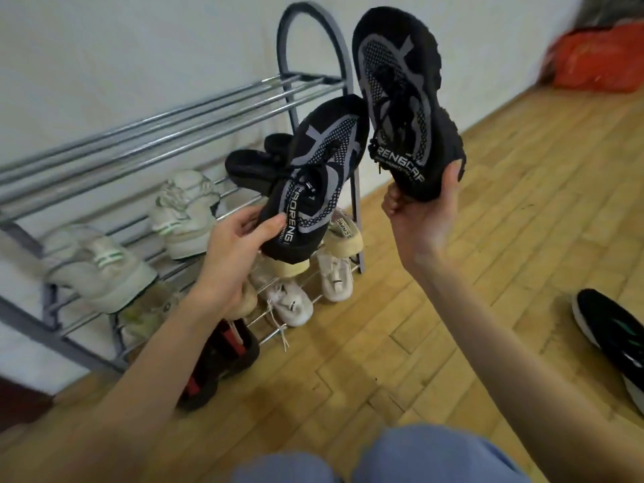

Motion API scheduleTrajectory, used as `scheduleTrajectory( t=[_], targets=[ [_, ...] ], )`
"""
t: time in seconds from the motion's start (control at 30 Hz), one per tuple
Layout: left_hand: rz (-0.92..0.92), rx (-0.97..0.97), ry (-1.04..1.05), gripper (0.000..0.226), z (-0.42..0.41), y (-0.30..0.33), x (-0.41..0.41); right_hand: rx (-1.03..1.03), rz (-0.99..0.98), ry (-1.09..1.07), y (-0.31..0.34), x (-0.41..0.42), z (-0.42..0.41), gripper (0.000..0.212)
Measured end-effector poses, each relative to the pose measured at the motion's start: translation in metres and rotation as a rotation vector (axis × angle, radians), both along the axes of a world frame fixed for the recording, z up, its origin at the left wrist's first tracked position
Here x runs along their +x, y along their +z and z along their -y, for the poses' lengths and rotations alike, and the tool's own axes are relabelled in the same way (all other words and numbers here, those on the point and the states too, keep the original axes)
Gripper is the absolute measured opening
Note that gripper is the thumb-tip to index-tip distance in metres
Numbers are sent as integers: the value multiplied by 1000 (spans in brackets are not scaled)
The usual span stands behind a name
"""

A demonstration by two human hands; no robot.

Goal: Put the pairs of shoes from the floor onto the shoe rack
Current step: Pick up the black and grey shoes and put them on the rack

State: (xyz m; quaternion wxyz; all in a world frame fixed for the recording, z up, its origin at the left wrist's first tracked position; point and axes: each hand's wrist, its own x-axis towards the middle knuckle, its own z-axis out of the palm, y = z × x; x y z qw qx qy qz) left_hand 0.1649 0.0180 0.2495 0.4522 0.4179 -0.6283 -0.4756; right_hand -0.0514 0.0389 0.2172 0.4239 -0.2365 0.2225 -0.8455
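Nearest, the left hand (240, 235) grips 1 black shoe (313, 176) by its heel, held in front of the shoe rack (174, 134). The right hand (421, 207) pinches the second black shoe (404, 99) by its heel, toe up, right of the rack's end loop. Beyond, the rack's middle shelf already carries 2 pale sneakers (184, 214) and dark slippers (251, 167). Heel-only holds look loose: either shoe could slip, or catch the crowded bars.

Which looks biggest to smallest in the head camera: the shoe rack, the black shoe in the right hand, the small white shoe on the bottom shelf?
1. Shoe rack
2. Black shoe, held nearer the camera
3. Small white shoe
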Motion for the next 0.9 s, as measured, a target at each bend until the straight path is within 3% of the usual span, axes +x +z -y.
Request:
scheduleTrajectory(
  t=[0.2,0.37,0.53,0.7,0.8,0.9],
  targets=[
    [-69,-50,172,21,-7,31,38,38,-45,174,53,24,30,51],
    [-130,-73,319,13,-4,68,50,154,31,275,88,37,72,58],
    [-125,-14,362,18,44,108,41,302,98,445,110,40,115,72],
    [-200,92,365,18,81,126,27,322,105,575,118,39,136,80],
    [-227,109,407,33,90,125,27,347,93,561,119,32,141,81],
    [-286,124,425,17,89,119,28,408,-41,432,112,27,141,73]
  ],
)
